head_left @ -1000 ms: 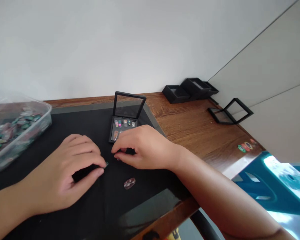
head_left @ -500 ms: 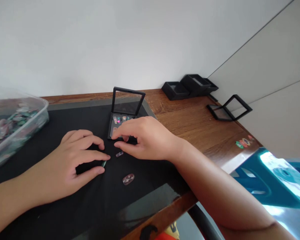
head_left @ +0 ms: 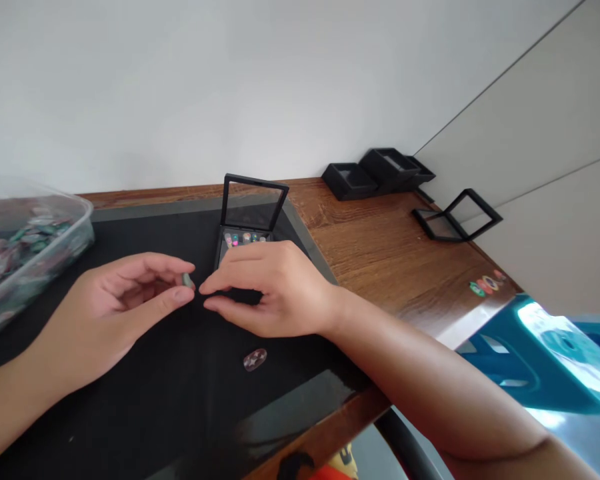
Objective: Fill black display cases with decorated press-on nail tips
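Note:
Between the thumb and fingertips of my left hand is a small greenish press-on nail, raised off the black mat. My right hand hovers just to its right, palm down, thumb and index finger slightly apart with nothing visible between them. Behind that hand stands a black display case with its lid up. Several decorated press-on nails lie inside it, and the hand covers its front part. One pinkish, see-through press-on nail with star shapes rests on the mat in front of my right hand.
A clear plastic tub full of press-on nails stands at the left. Black boxes sit against the wall, and another opened case is at the right. Round stickers mark the table's right edge, beside a blue stool.
My left hand has turned and lifted the greenish press-on nail off the mat. My right hand has come left from the case toward it. The small nail beneath it is now out of sight.

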Action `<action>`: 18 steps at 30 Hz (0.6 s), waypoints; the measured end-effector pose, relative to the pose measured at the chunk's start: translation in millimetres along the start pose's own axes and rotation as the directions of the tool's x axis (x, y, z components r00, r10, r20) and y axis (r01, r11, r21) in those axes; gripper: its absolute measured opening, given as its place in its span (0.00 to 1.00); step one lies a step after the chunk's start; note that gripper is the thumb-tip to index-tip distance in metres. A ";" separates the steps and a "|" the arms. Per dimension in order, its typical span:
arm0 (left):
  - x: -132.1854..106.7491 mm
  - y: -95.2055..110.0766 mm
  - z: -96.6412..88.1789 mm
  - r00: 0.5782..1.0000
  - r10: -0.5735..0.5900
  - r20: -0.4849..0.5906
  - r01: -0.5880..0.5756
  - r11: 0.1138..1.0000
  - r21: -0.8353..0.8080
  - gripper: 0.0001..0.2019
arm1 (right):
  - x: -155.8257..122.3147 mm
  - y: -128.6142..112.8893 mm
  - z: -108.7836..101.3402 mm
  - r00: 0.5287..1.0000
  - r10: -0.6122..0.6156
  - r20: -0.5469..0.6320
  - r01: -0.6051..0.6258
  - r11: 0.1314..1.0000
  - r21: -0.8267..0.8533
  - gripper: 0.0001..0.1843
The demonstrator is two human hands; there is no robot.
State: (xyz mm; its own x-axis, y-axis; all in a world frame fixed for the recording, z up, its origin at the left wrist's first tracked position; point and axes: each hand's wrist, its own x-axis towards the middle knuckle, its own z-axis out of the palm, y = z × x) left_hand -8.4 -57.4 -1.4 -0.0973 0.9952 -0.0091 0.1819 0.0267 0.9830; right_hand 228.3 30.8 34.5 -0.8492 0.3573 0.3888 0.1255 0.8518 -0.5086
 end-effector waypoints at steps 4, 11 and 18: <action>-1.0 2.5 6.9 0.995 -0.047 0.086 0.057 0.992 -0.116 0.19 | 0.1 2.5 11.0 0.999 0.012 -0.039 -0.010 0.997 0.070 0.09; -1.8 -3.2 2.2 0.948 -0.304 0.096 0.318 0.877 -0.360 0.23 | 0.3 0.1 14.9 0.985 -0.003 -0.171 0.013 0.998 0.058 0.09; -4.5 -0.2 6.2 0.961 -0.266 0.077 0.276 0.887 -0.370 0.20 | -0.2 -5.1 18.8 0.974 0.060 -0.217 -0.044 0.996 0.076 0.07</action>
State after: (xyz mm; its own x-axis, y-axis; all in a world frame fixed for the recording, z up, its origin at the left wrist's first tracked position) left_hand -1.9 -61.2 -2.7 -0.0666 0.9563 -0.2846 -0.2279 0.2631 0.9375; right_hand 218.2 19.2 22.6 -0.7084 0.4822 0.5154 0.1233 0.8035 -0.5823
